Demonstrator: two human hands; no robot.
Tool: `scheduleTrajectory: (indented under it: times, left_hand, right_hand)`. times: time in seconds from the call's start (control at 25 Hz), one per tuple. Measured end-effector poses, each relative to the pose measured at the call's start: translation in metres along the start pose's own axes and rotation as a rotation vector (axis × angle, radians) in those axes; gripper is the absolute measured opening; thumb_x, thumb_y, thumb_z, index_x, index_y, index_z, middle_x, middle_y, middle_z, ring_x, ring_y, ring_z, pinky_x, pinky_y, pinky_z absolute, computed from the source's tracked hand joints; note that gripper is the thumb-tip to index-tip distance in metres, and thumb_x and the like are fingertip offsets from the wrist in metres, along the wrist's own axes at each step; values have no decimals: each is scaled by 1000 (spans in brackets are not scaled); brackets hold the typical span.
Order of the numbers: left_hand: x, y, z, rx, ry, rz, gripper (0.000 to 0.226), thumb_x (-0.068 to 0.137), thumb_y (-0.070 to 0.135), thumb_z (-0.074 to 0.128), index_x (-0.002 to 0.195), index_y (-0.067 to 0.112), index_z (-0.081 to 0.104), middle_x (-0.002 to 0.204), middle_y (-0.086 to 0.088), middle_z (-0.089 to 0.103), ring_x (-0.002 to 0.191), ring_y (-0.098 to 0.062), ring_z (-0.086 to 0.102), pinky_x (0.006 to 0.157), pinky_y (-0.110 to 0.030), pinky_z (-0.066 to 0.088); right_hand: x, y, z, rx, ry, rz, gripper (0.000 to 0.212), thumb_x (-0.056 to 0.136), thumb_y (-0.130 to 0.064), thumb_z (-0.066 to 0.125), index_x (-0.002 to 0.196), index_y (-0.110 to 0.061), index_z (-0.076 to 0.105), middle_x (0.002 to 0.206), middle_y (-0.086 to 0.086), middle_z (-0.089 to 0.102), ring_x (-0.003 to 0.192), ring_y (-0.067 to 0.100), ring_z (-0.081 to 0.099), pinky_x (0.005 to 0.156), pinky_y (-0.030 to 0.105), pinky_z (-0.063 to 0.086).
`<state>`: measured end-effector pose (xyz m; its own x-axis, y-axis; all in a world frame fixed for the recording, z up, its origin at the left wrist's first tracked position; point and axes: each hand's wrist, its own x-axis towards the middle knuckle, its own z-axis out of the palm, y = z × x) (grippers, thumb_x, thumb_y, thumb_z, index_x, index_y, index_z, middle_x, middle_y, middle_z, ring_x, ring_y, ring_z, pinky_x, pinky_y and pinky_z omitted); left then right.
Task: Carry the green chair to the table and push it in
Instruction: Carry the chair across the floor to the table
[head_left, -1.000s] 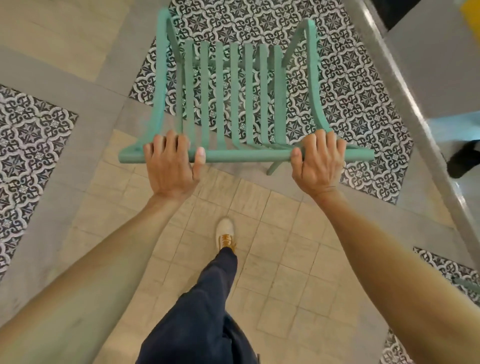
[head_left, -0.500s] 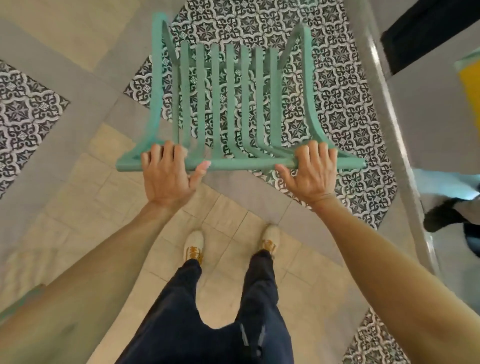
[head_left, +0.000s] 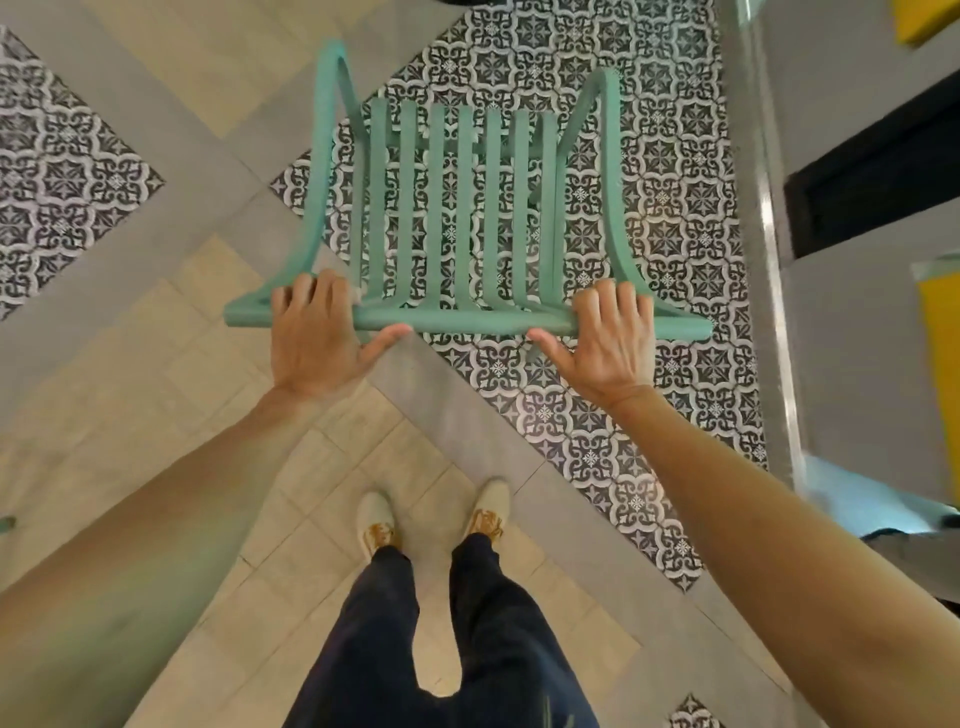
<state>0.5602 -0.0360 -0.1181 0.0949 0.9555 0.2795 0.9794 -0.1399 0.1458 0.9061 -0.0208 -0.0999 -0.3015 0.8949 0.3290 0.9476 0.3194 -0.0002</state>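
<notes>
Carry step, I'd say: left hand (head_left: 311, 338) and right hand (head_left: 605, 345) both gripping green chair (head_left: 462, 208) top rail, chair over patterned floor tiles (head_left: 670, 208). Next: locate worktop, not identifiable here.

Both forearms bare, no sleeves visible. Left hand (head_left: 311, 338) and right hand (head_left: 605, 345) bare: no gloves. Dark navy trousers (head_left: 441, 634). Cream shoes (head_left: 376, 517), tan-orange laces.
</notes>
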Motion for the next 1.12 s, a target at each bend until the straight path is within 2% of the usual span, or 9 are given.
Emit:
scheduleTrajectory:
  times: [0.2, 0.4, 0.6, 0.84, 1.0, 1.12]
  left_hand:
    - [5, -1, -1, 8, -31, 8, 80, 90, 89, 28, 85, 13, 52, 86, -8, 55, 78, -24, 42, 77, -42, 28]
    - [19, 1, 4, 11, 0, 42, 83, 90, 89, 26, 84, 11, 53, 83, -9, 55, 77, -25, 44, 76, -41, 27]
    - [51, 4, 16, 46, 40, 60, 81, 91, 89, 29, 85, 11, 51, 82, -9, 53, 74, -25, 44, 73, -41, 27]
    - [120, 4, 39, 75, 61, 27, 77, 91, 89, 35, 85, 13, 47, 82, -8, 50, 76, -25, 43, 74, -41, 29]
    - [185, -2, 53, 112, 78, 5, 81, 89, 86, 37, 84, 8, 55, 84, -12, 56, 77, -27, 49, 73, -41, 28]
    - [243, -5, 66, 83, 69, -20, 80, 91, 86, 32, 84, 9, 54, 83, -12, 56, 76, -27, 49, 74, -40, 27]
  right_hand:
    - [3, 4, 2, -6, -25, 7, 71, 97, -82, 36, 88, -13, 47, 85, 9, 47, 76, 25, 43, 71, 41, 35]
    - [12, 10, 7, 5, 7, 7, 75, 97, -83, 31, 87, -11, 50, 84, 9, 49, 75, 25, 45, 70, 41, 37]
    - [40, 30, 22, -30, -10, 17, 75, 97, -86, 26, 88, -14, 44, 86, 8, 45, 77, 24, 42, 72, 41, 37]
    - [113, 68, 54, -50, 13, -6, 72, 95, -86, 33, 88, -15, 42, 86, 7, 42, 78, 23, 39, 72, 41, 36]
    - [183, 91, 78, -29, 12, -14, 71, 96, -86, 28, 88, -16, 39, 87, 5, 37, 79, 21, 34, 73, 40, 36]
    - [245, 112, 93, -10, -14, -27, 69, 95, -86, 26, 90, -18, 36, 89, 1, 29, 79, 20, 31, 73, 40, 34]
